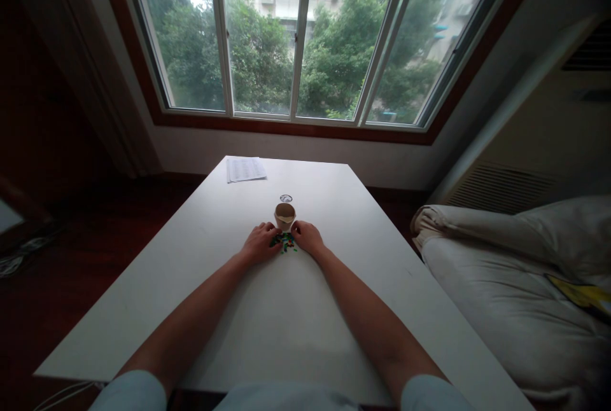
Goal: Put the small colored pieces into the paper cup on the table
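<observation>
A brown paper cup [285, 219] stands upright in the middle of the white table [286, 309], its open mouth towards me. Right in front of it lies a loose pile of tiny coloured pieces [287, 244], mostly green with some red, blue and dark ones; they are too small to name. My left hand [260, 242] rests at the pile's left side, fingers curled in and thumb low by the green pieces. On the other side, my right hand [308, 237] has its fingers pinched together close to the cup's lower right. Whatever is between the fingertips is too small to see.
Behind the cup lies a small round clear item [286, 198], perhaps a lid. Sheets of printed paper [245, 169] are at the table's far left corner. To the right stands a sofa with a pale cover [506, 277]. A wide window [296, 42] is ahead.
</observation>
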Tool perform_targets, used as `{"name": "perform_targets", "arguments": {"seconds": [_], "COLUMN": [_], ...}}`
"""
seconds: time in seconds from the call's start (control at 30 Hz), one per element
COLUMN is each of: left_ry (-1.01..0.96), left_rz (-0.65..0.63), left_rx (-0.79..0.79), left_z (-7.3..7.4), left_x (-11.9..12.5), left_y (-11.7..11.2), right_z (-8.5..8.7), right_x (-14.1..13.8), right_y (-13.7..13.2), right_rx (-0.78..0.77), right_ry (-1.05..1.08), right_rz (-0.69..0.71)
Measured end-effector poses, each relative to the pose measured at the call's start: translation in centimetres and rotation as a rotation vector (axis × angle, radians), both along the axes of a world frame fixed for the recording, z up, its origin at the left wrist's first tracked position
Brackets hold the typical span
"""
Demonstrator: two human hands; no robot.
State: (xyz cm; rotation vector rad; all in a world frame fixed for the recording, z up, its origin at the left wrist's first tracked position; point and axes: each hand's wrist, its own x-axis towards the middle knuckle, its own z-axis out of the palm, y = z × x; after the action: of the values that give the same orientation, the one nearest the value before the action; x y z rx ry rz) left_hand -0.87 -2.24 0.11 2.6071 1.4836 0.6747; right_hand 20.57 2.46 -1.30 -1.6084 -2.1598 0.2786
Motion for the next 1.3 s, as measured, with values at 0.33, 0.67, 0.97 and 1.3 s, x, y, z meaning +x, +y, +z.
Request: {"name": "perform_targets", "arguments": {"seconds": [0.33,0.67,0.97,1.3], "left_ry": [0.062,0.112,0.125,0.076], "left_rz": [0.183,0.084,0.054,0.004], "left_rx": [-0.111,-0.141,-0.139,-0.101], "left_z": [1.2,1.4,1.1,1.2], "left_x": [-0.2,1.0,1.3,1.1], "left_y": [-0.2,-1.3,-1.2,-1.1], "right_z": [0.1,1.0,1.4,0.7], "right_x": [0.5,2.8,2.8,2.2], "right_y": [0.4,1.0,0.7,0.4], "right_rx": [-0.003,-0.125,-0.169,-0.097], "right_ry": [0.025,0.081,0.062,0.129], "right_rz": [0.096,0.406,0.448,0.325]}}
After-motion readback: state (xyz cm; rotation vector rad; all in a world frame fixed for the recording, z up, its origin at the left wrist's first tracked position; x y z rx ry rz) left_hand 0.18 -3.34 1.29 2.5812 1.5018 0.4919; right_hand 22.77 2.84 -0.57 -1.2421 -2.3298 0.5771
